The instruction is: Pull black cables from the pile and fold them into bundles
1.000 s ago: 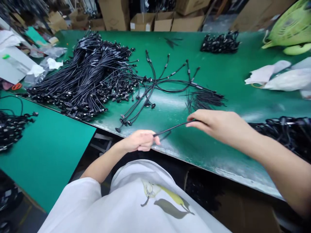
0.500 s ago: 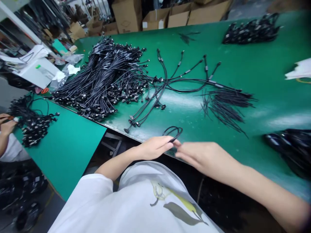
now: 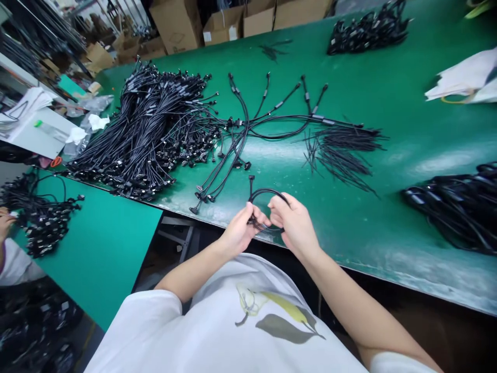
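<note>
Looped up, but bits were hidden

So we had a black cable (image 3: 268,190) bent into a loop, right of the big cable pile (image 3: 151,124) and nearer us. Our left hand (image 3: 241,229) was pinched on it, covering part of the loop; one plug (image 3: 251,177) stuck up past the hand. Our right hand (image 3: 294,223) was curled round the opposite side, its grip partly hidden. Left of the pile, a co-worker's hand (image 3: 4,223) was cut off; we couldn't tell its grip.
</note>
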The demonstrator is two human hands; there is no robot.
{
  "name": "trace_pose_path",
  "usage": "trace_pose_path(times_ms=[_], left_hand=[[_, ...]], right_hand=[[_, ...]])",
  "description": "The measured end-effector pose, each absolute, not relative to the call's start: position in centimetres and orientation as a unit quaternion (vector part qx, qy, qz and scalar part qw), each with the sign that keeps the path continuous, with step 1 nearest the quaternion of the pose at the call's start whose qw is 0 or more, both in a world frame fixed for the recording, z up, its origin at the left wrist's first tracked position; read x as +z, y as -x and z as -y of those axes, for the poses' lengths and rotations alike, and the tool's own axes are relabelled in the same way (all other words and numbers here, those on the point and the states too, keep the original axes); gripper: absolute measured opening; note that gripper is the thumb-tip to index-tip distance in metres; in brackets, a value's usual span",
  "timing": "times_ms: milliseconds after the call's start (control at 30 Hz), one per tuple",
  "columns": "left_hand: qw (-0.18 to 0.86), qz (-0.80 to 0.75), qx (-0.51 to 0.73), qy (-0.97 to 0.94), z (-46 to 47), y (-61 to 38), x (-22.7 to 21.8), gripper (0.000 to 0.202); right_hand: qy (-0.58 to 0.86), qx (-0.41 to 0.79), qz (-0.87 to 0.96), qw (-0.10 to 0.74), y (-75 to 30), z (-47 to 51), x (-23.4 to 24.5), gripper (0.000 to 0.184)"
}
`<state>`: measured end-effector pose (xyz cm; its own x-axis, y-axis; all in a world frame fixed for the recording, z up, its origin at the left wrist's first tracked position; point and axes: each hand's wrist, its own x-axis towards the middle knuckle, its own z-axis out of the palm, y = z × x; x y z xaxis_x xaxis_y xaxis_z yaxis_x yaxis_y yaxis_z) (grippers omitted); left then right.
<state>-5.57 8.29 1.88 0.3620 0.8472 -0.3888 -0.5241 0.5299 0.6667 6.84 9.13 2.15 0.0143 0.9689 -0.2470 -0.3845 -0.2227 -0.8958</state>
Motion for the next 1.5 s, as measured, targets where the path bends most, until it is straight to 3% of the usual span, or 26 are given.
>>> trace_pose_path(times_ms=[100, 267, 400, 533, 733, 933, 1067, 1133, 1233, 1333, 1500], left_hand=[[0.78, -0.352, 0.448, -0.258, -7.9, 5.2, 1.6, 0.046], [0.715, -0.358, 0.341, -0.495, -8.1, 6.5, 2.0, 0.048], [0.664, -0.355, 0.248, -0.61, -8.1, 7.1, 1.8, 0.047], [0.639, -0.347, 0.185, -0.661, -7.2, 7.2, 1.2, 0.041], [0.655, -0.38, 0.216, -0.617, -7.3, 7.0, 1.1, 0.047], [0.872, -0.3, 0.201, -0.331, -6.8, 5.7, 3.1, 0.053], [0.902, -0.279, 0.217, -0.248, -6.4, 5.4, 3.7, 0.048], [0.895, -0.299, 0.235, -0.231, -6.4, 5.6, 3.3, 0.043], [0.855, -0.354, 0.26, -0.274, -6.9, 6.1, 2.6, 0.046], [0.79, -0.392, 0.22, -0.416, -7.5, 6.5, 2.4, 0.051], [0.673, -0.39, 0.072, -0.624, -7.6, 6.4, 2.7, 0.053]], right_hand=[[0.439, 0.637, 0.283, 0.567, -6.7, -9.1, 2.8, 0.042], [0.399, 0.658, 0.271, 0.578, -6.2, -9.0, 4.0, 0.057], [0.39, 0.599, 0.329, 0.617, -5.6, -8.7, 3.9, 0.047], [0.378, 0.556, 0.364, 0.645, -5.8, -8.9, 3.3, 0.049], [0.396, 0.54, 0.374, 0.642, -5.7, -9.0, 3.6, 0.037], [0.389, 0.573, 0.408, 0.594, -6.5, -9.3, 4.1, 0.045], [0.397, 0.619, 0.368, 0.569, -8.0, -10.1, 4.4, 0.05], [0.441, 0.566, 0.423, 0.554, -9.4, -10.2, 4.7, 0.048], [0.482, 0.359, 0.633, 0.488, -11.8, -9.6, 4.7, 0.039], [0.378, 0.188, 0.849, 0.319, -13.2, -8.3, 3.8, 0.032], [0.313, 0.036, 0.94, 0.129, -13.6, -6.3, 1.6, 0.032]])
